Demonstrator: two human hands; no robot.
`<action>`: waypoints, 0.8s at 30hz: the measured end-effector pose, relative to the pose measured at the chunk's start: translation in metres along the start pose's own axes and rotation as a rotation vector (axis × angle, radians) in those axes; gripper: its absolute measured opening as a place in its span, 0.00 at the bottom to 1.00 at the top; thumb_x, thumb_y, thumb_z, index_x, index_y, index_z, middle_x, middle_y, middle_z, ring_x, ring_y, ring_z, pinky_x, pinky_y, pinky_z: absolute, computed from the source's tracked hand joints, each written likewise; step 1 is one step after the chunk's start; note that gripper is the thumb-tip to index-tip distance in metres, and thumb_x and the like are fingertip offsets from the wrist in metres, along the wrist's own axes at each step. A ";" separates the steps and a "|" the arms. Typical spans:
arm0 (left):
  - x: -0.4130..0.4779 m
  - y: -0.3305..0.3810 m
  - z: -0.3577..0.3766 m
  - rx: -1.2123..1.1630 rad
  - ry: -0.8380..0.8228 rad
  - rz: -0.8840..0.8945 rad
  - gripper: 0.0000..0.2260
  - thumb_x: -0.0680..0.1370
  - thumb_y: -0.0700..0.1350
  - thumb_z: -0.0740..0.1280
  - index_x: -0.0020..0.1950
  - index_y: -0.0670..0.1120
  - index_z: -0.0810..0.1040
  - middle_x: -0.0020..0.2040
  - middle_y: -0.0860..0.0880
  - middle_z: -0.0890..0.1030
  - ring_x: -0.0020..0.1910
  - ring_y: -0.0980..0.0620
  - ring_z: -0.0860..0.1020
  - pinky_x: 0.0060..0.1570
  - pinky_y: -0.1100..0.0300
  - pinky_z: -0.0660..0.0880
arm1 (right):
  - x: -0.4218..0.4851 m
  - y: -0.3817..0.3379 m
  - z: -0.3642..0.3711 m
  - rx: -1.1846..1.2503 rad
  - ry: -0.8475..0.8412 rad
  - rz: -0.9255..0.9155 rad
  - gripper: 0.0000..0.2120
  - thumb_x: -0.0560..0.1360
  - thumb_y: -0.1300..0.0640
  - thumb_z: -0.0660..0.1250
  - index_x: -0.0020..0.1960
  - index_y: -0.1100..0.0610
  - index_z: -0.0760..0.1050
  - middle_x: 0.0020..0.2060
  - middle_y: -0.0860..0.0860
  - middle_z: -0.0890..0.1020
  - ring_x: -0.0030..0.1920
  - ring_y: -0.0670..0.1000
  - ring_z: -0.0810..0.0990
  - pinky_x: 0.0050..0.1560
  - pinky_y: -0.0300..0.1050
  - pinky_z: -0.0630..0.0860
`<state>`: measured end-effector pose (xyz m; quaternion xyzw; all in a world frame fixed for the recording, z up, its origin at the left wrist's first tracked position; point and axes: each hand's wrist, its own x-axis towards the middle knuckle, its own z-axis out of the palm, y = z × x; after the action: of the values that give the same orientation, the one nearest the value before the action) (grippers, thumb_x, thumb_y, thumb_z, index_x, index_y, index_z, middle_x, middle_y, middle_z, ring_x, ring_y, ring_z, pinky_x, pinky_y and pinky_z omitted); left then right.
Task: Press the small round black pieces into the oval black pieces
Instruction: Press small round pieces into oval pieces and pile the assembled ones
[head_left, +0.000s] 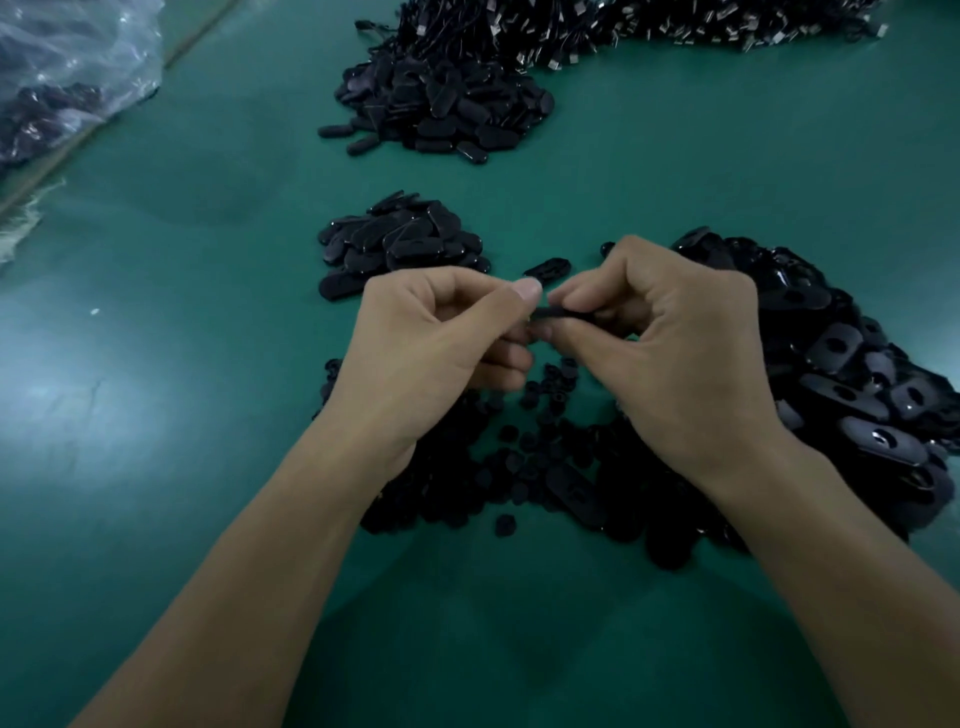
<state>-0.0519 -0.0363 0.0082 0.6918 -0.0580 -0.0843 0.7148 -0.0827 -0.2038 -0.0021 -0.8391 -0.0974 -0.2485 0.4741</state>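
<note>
So, one oval black piece (553, 313) is pinched edge-on between both hands, held above the green table (182, 364) and right over the scatter of small round black pieces (524, 441). It's gripped by the curled fingers and thumb of the right hand (665, 353), and its other end is squeezed under the thumb of the left hand (441, 332). Whether a round piece is tucked in there can't be told. A big heap of ovals (857, 374) is piled just right of the right hand, touching the round ones. A smaller pile of ovals (400, 244) is stacked just beyond the left hand, with a lone oval (548, 269) beside it. Further back another oval pile (447, 104) is heaped, and behind it some corded bits (623, 21) with metal ends. As for containers, a crumpled clear plastic bag (67, 67) is slumped at far left, with dark pieces bunched inside, too blurry to be identified.
</note>
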 end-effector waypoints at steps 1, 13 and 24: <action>0.000 0.001 0.000 -0.024 -0.009 -0.001 0.06 0.76 0.40 0.74 0.39 0.45 0.86 0.35 0.42 0.84 0.29 0.53 0.80 0.31 0.64 0.78 | 0.000 0.001 0.001 0.006 0.000 -0.013 0.09 0.71 0.61 0.79 0.44 0.59 0.79 0.42 0.47 0.85 0.42 0.45 0.85 0.43 0.40 0.82; 0.002 -0.001 -0.005 -0.077 0.021 0.064 0.06 0.74 0.34 0.74 0.46 0.44 0.84 0.35 0.48 0.84 0.34 0.53 0.82 0.36 0.64 0.79 | 0.007 0.003 0.001 0.371 -0.062 0.211 0.07 0.75 0.62 0.74 0.48 0.50 0.83 0.37 0.46 0.86 0.36 0.43 0.84 0.39 0.31 0.76; 0.004 -0.002 -0.004 -0.090 0.161 0.135 0.05 0.75 0.33 0.74 0.46 0.43 0.82 0.37 0.48 0.85 0.37 0.51 0.84 0.41 0.62 0.81 | -0.004 0.003 0.007 -0.284 -0.150 0.133 0.12 0.79 0.47 0.68 0.61 0.49 0.77 0.45 0.40 0.78 0.46 0.39 0.75 0.46 0.30 0.68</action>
<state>-0.0468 -0.0331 0.0055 0.6579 -0.0429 0.0173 0.7516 -0.0825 -0.1994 -0.0092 -0.9184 -0.0408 -0.1647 0.3575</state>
